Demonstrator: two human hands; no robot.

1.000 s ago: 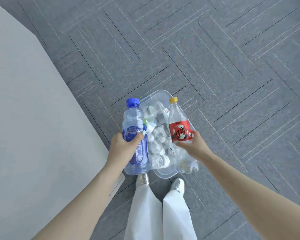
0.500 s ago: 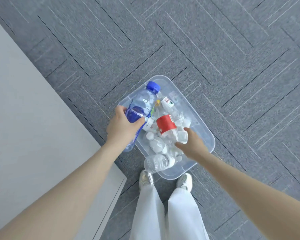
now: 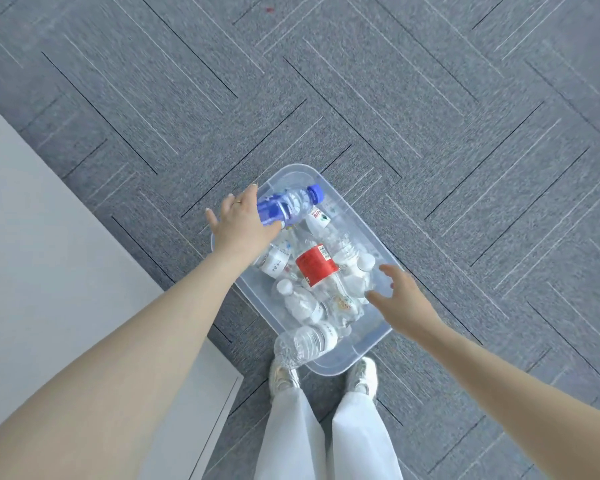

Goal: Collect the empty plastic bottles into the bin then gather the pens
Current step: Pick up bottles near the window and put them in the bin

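A clear plastic bin [image 3: 381,238] stands on the carpet in front of my feet, holding several empty clear bottles. A red-labelled bottle [image 3: 316,265] lies on top of them in the middle. A blue-capped, blue-labelled bottle [image 3: 289,203] lies tilted across the bin's far left corner. Its base is against my left hand [image 3: 238,225], whose fingers are spread and straight. My right hand [image 3: 403,299] hovers open over the bin's right rim, holding nothing. One clear bottle [image 3: 305,342] sticks out over the near rim. No pens are in view.
A pale grey table [image 3: 49,271] fills the left side, its corner close to the bin. My two white shoes [image 3: 284,375] stand right at the bin's near edge. Grey patterned carpet [image 3: 430,116] surrounds the bin.
Both bottles went down into the bin. My right hand let go of the red-labelled bottle and drew back to the right. My left hand spread its fingers around the blue bottle.
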